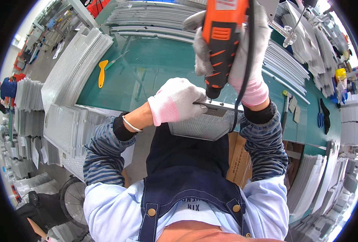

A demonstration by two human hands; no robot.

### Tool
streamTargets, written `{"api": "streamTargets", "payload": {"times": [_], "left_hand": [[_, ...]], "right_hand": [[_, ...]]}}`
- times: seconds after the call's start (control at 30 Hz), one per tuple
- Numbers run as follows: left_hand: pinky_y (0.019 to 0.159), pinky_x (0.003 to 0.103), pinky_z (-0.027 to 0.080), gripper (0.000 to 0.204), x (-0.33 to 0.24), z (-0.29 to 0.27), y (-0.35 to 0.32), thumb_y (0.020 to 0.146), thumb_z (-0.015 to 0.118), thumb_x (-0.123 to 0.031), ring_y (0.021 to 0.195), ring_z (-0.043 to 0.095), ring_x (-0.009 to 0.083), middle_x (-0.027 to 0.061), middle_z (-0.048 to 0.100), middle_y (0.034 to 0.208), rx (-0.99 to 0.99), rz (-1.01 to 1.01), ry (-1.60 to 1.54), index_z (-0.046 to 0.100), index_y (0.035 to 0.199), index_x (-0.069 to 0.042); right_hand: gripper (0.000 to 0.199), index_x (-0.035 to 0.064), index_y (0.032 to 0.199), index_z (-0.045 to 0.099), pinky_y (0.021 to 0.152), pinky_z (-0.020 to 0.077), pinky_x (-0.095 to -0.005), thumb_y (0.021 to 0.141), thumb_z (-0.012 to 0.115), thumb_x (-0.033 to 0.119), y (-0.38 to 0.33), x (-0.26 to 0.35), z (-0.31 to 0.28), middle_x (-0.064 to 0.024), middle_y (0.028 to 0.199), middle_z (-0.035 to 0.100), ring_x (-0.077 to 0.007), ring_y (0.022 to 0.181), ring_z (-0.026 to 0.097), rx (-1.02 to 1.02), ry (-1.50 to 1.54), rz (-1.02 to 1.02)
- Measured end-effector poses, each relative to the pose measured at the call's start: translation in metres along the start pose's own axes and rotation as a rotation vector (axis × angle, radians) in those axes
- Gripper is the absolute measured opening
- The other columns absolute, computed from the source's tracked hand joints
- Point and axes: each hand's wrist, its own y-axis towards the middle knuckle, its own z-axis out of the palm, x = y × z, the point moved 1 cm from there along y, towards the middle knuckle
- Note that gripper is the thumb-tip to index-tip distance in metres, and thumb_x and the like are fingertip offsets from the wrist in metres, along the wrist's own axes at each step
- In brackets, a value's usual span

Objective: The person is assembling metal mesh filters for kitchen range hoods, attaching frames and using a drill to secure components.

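Note:
My right hand [251, 60], in a white and pink knit glove, is wrapped round an orange and black corded power drill [222, 48]. The drill points down, and its tip is at the metal edge of a grey mesh filter panel [203, 126]. Whether the tip touches the metal I cannot tell. Gloved alike, my left hand [178, 101] pinches that same edge just left of the tip. The panel hangs tilted over the near side of the bench, in front of my lap. A black cord [249, 52] runs down past my right wrist.
On the green bench [146, 60] lie a yellow scraper [102, 73] and a thin green-handled tool [116, 59]. Metal strips [154, 16] line its far side. Mesh panels [74, 64] are stacked at left. Blue-handled pliers [321, 115] lie at right. A fan [73, 199] stands lower left.

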Motion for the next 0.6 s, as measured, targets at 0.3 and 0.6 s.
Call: {"api": "streamTargets", "payload": {"times": [0.3,0.6], "left_hand": [[0.071,0.043,0.053,0.021,-0.001,-0.002,-0.001,0.078,0.067,-0.027,0.073,0.067,0.0353,0.0158,0.066,0.071,-0.002,-0.019,-0.044,0.072,0.085,-0.009],[0.072,0.042,0.053,0.023,-0.003,-0.002,-0.001,0.078,0.069,-0.025,0.074,0.068,0.0362,0.0176,0.067,0.075,-0.006,-0.038,-0.100,0.072,0.092,-0.007]], "right_hand": [[0.114,-0.0118,0.119,0.053,0.045,0.0439,-0.0357,0.079,0.023,0.091,-0.026,0.016,0.004,-0.0100,0.064,0.053,-0.0217,0.046,0.052,-0.140,-0.063,-0.222],[0.104,-0.0076,0.115,0.056,0.048,0.0445,-0.0386,0.083,0.025,0.087,-0.026,0.008,-0.010,-0.0111,0.067,0.054,-0.0218,0.049,0.053,0.045,0.042,-0.378]]}}
